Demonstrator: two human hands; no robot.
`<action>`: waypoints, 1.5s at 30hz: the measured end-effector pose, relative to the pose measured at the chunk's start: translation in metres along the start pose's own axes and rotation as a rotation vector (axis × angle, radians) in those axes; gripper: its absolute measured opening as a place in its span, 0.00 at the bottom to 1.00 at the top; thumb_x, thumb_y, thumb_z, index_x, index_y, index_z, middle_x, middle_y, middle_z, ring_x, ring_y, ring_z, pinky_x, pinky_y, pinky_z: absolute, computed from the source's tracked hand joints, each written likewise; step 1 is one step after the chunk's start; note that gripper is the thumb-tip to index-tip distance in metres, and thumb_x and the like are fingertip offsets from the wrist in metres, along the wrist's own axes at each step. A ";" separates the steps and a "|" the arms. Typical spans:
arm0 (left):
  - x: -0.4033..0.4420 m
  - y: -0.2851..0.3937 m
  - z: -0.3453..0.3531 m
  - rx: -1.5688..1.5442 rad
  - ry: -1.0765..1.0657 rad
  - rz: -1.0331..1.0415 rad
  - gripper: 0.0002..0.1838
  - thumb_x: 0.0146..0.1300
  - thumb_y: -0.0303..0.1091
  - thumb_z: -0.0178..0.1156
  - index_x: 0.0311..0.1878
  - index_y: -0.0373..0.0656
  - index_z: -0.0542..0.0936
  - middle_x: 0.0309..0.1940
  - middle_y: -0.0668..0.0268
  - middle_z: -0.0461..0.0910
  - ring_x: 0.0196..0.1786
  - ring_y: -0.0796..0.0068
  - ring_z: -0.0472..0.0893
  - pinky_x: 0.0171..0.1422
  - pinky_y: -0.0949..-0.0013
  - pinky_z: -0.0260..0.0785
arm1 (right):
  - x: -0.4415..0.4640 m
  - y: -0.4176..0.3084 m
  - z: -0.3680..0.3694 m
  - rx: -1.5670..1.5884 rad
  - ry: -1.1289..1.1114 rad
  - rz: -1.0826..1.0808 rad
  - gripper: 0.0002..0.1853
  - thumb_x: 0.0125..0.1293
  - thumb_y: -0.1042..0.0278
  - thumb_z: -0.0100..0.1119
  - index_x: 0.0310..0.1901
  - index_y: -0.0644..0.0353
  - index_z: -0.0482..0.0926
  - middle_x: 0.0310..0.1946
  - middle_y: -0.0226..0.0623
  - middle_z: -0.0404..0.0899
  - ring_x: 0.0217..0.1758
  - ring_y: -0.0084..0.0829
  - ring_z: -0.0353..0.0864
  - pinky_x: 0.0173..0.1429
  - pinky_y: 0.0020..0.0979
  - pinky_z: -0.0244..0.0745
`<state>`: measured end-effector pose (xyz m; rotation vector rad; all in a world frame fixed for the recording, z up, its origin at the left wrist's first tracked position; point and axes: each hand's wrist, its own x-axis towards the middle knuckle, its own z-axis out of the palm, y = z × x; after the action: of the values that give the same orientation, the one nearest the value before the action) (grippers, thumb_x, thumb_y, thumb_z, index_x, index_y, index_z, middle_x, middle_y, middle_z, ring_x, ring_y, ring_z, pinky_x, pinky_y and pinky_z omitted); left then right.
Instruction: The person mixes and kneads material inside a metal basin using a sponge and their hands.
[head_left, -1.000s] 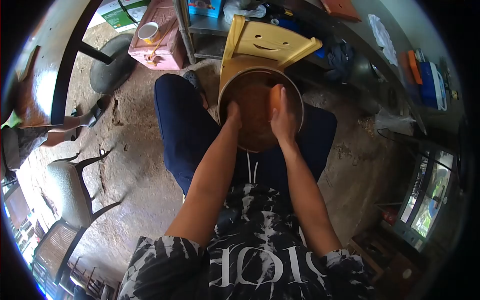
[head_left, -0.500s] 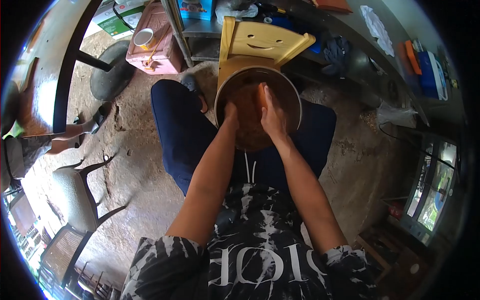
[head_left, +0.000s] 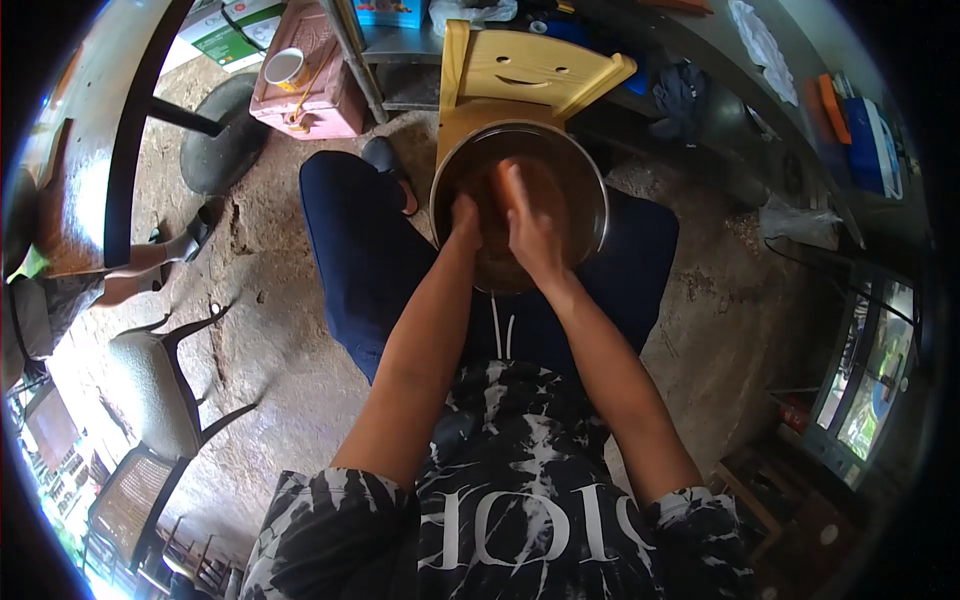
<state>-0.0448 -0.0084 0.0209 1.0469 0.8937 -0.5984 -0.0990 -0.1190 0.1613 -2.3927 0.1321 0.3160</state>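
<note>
A round metal pot [head_left: 604, 215] stands on a yellow chair [head_left: 530, 68] between my knees, with brownish contents that I cannot make out clearly. My right hand [head_left: 535, 235] is inside it, closed on an orange object [head_left: 506, 186] that lies along the palm and fingers. On the pot's left side, my left hand [head_left: 466, 215] reaches down inside the wall; its fingers are lost in the dark contents.
A pink box [head_left: 310, 95] holds a white cup [head_left: 286, 68] at the upper left. Behind the chair runs a metal shelf [head_left: 405, 50]. Another person's legs [head_left: 150, 265] show at left, near a padded chair [head_left: 155, 390]. A glass-fronted cabinet [head_left: 865, 380] is at right.
My right hand has moved left across the pot with the orange object, closer to my left hand. My left hand has stayed at the pot's left side.
</note>
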 end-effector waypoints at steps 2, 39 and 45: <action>0.004 0.003 0.007 -0.011 -0.058 0.012 0.44 0.75 0.68 0.35 0.78 0.40 0.63 0.76 0.57 0.65 0.77 0.56 0.65 0.77 0.52 0.57 | 0.003 0.010 0.007 -0.087 0.107 -0.129 0.39 0.69 0.76 0.56 0.80 0.53 0.54 0.60 0.58 0.79 0.62 0.60 0.78 0.64 0.49 0.75; -0.003 0.000 0.006 0.038 -0.041 0.006 0.41 0.77 0.64 0.37 0.77 0.37 0.62 0.73 0.53 0.67 0.73 0.54 0.69 0.77 0.55 0.58 | 0.006 0.041 -0.013 -0.211 0.332 -0.277 0.36 0.72 0.75 0.53 0.79 0.57 0.54 0.76 0.47 0.64 0.75 0.50 0.67 0.75 0.41 0.67; 0.023 -0.005 0.002 0.024 -0.027 0.016 0.40 0.78 0.63 0.37 0.76 0.38 0.65 0.73 0.55 0.68 0.72 0.56 0.70 0.77 0.55 0.59 | 0.003 0.019 -0.016 0.029 0.511 -0.267 0.36 0.69 0.78 0.53 0.78 0.53 0.58 0.75 0.46 0.65 0.76 0.50 0.67 0.75 0.42 0.67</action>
<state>-0.0357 -0.0122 -0.0009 1.0648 0.8554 -0.6100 -0.0962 -0.1437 0.1601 -2.3758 0.0468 -0.4218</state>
